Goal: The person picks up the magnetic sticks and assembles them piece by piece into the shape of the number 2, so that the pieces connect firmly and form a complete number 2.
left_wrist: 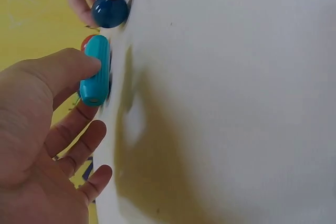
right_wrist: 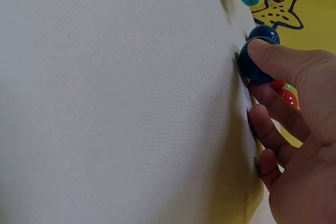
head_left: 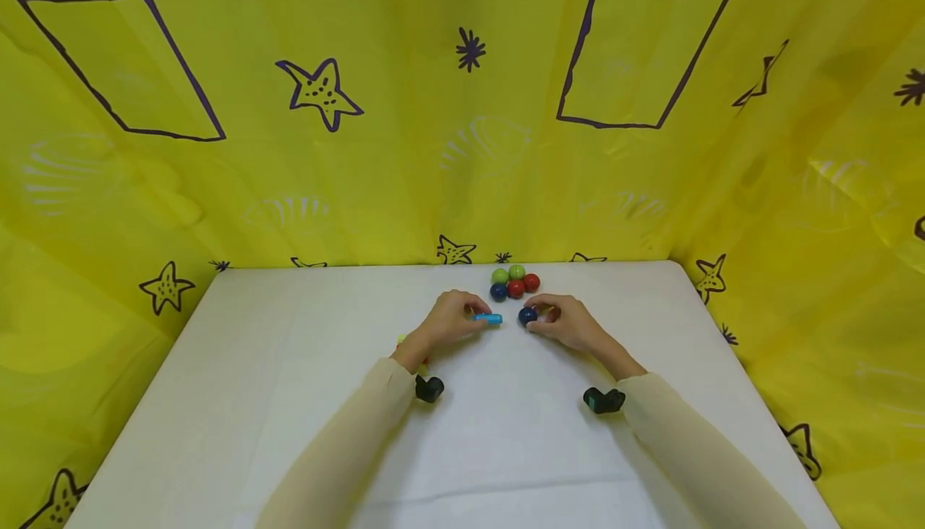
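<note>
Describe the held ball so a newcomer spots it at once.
Over the white table, find the right hand. It pinches a dark blue ball. Unlike the other blue ball, grouped with red balls and green balls, this one is held.

Bright pieces (head_left: 401, 339) beside the left hand (head_left: 450, 318) are mostly hidden behind its wrist (head_left: 413, 351), too small to name; below, its sleeve (head_left: 341, 442) runs off the head view's bottom edge.

Yellow sheeting (head_left: 412, 111) printed with dark-outlined starfish (head_left: 321, 94) hangs behind and beside a white, straight-edged, cloth-covered table (head_left: 217, 400).
</note>
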Tool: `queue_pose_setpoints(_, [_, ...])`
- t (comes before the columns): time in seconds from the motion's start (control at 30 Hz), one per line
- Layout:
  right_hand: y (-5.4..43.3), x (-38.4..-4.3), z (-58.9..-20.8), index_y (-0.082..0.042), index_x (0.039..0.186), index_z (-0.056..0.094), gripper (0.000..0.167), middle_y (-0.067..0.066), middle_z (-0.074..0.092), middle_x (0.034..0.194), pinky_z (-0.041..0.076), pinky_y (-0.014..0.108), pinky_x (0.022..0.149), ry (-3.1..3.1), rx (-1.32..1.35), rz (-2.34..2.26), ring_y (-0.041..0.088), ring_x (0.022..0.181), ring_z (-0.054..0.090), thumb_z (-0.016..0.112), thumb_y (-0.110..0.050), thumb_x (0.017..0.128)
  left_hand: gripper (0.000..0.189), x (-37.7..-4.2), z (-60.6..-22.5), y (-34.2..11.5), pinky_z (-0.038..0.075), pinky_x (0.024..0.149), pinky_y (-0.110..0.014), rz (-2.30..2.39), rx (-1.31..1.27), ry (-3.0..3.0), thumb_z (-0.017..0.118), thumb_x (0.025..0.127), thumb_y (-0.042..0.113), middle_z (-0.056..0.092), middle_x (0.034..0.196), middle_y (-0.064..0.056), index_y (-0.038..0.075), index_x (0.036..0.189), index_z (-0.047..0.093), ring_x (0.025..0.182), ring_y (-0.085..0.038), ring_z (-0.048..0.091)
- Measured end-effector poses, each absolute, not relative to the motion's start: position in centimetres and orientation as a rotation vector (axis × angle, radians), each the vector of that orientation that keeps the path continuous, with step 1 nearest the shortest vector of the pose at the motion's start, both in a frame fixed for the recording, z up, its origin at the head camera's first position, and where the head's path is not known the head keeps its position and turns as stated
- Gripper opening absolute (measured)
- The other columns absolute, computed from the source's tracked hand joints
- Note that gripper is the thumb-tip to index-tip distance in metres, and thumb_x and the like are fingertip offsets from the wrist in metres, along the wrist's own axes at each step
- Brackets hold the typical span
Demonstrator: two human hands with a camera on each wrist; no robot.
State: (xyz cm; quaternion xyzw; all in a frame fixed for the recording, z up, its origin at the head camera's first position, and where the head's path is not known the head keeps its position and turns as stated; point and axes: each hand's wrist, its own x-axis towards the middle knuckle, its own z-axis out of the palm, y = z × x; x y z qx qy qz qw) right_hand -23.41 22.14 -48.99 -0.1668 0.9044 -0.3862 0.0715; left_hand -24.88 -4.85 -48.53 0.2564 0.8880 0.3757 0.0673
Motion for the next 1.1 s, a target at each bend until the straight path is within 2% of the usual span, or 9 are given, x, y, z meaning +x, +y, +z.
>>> queue_pose_setpoints(0.47, [22.8,-23.3,-49.3,-0.008,0.126,0.07,0.038,0.011,0.072,0.112,0.047,0.032,0.073,2.717,-0.503,-1.168,0.021,0.084,0.055,0.08,-0.019,0.091,0.015,-25.3,-49.3,-1.7,0.042,0.076,-0.026,1.132,0.756,2.686,0.076,0.091,0.015,0.069,0.088,0.002,0.009,0.104,0.079,0.083,-0.015,0.054])
queue_pose_setpoints(1.1, [22.9,-23.0,-49.4,-0.01,0.127,0.071,0.037,0.009,0.072,0.111,0.046,0.032,0.072,2.711,-0.491,-1.194,0.021,0.084,0.055,0.079,-0.019,0.092,0.015,-25.1,-49.2,-1.2,0.041,0.08,-0.029,1.123,0.733,2.68,0.076,0.093,0.018,0.067,0.09,0.002,0.011,0.105,0.079,0.088,-0.017,0.053])
